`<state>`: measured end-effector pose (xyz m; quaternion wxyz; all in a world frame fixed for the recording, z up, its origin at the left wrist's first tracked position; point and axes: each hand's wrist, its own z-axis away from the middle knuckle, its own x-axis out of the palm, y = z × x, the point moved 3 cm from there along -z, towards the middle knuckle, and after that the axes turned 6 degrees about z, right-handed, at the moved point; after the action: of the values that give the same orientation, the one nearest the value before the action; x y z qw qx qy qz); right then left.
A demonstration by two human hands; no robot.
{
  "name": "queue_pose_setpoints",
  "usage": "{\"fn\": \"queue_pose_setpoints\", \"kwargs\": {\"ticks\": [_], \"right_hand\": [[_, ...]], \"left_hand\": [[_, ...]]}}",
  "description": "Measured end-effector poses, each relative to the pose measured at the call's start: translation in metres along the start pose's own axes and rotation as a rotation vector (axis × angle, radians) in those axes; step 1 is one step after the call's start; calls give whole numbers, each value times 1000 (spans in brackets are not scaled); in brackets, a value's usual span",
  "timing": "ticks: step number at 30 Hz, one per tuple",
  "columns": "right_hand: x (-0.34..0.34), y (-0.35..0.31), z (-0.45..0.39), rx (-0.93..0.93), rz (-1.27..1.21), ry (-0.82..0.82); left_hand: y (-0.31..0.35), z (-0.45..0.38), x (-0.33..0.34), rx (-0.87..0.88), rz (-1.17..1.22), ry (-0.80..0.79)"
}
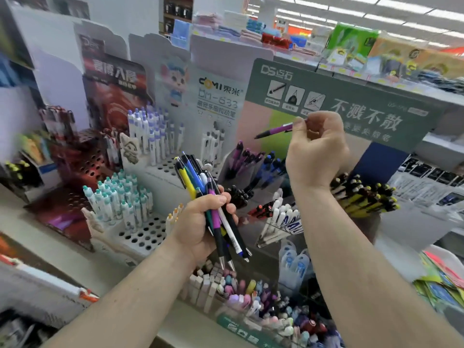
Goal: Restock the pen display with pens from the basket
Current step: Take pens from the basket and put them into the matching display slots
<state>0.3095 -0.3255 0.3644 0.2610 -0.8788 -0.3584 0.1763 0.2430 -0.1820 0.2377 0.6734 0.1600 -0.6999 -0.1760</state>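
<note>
My left hand (200, 227) grips a bundle of pens (206, 197) in yellow, blue, purple, white and black, tips pointing down, in front of the display. My right hand (316, 149) is raised higher and pinches a single purple pen (276, 130) with a black tip pointing left. That pen hovers above the green pen display (351, 96), over its clear compartments of purple pens (241, 156) and blue pens (271, 163). More compartments hold black pens (238, 197), white pens (283, 217) and yellow-and-black pens (364, 197). No basket is in view.
To the left stand white perforated racks with purple-capped pens (153, 131) and teal-capped pens (120, 199), and a red rack (82, 167). A tray of erasers and pastel pens (251, 297) sits below. Packaged stationery (437, 285) lies at the right; shelves rise behind.
</note>
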Motion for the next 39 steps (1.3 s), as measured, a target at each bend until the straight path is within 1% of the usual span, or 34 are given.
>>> {"fn": "queue_pose_setpoints", "kwargs": {"ticks": [3,5,8,10,12,14,17,19,20,21,22,23,24,26,28,30,33,37,39], "right_hand": [[31,4,1,-56,161,-180],[47,5,3,-72,285,-335],[63,3,1,6,474,-602],[69,-1,-1,68,538,-716],[74,-5,-3,107,565,-793],[76,-6,-4,141,572,-842],[78,-5,-9,153,585,-853],[71,-9,-10,83,587,-758],[63,-14,-7,47,539,-702],[53,-21,0,29,435,-690],[43,-30,10,43,300,-738],[36,-37,23,89,188,-843],[31,-42,37,138,147,-973],[27,-40,62,206,193,-1197],[26,-34,78,289,184,-1327],[25,-27,84,382,121,-1362],[21,-21,88,439,57,-1377],[20,-13,98,490,57,-1310],[19,-11,101,461,106,-1254]], "left_hand": [[5,0,-1,3,-21,16],[7,1,-3,7,-45,21],[11,2,-8,2,-86,21],[13,2,-12,-11,-110,12],[14,2,-14,-23,-120,-6],[14,2,-14,-32,-135,-16],[13,3,-11,-47,-139,-37],[13,4,-11,-53,-141,-45],[12,4,-11,-56,-154,-44],[12,5,-12,-52,-182,-39],[12,5,-13,-47,-221,-31],[12,5,-14,-47,-258,-21],[12,6,-15,-54,-286,-8],[9,7,-17,-78,-327,14],[6,8,-16,-93,-356,26],[4,10,-16,-105,-357,35],[1,15,-19,-135,-357,43],[-3,21,-22,-169,-316,74],[-4,23,-22,-180,-314,93]]}}
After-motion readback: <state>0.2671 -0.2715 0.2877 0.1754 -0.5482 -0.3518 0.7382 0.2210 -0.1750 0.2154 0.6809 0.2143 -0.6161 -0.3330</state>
